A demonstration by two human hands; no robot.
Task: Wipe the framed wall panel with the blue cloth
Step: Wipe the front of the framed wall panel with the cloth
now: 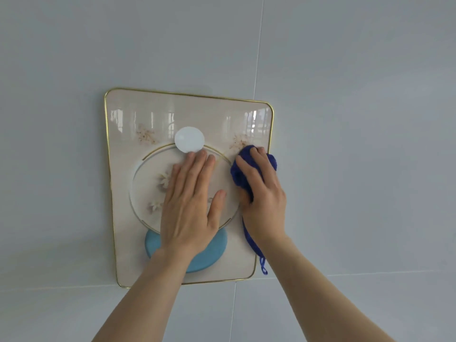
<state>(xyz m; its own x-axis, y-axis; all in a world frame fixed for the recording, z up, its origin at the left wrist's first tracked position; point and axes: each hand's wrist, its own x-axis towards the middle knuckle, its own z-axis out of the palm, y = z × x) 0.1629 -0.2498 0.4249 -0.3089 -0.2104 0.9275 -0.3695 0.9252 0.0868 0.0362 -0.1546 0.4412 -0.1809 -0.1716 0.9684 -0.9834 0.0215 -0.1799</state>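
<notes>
The framed wall panel [128,119] hangs on the wall, glossy cream with a thin gold rim, faint flowers, a large gold-lined circle, a white disc [189,138] near the top and a light blue disc [212,253] low down. My left hand [192,201] lies flat on the middle of the panel, fingers together and pointing up, holding nothing. My right hand [264,193] presses the bunched dark blue cloth [240,169] against the panel's right side, close to the rim. A strand of the cloth hangs down below my right wrist.
The wall [357,119] around the panel is pale grey tile with thin seams, one vertical above the panel's right corner and one horizontal just under its bottom edge.
</notes>
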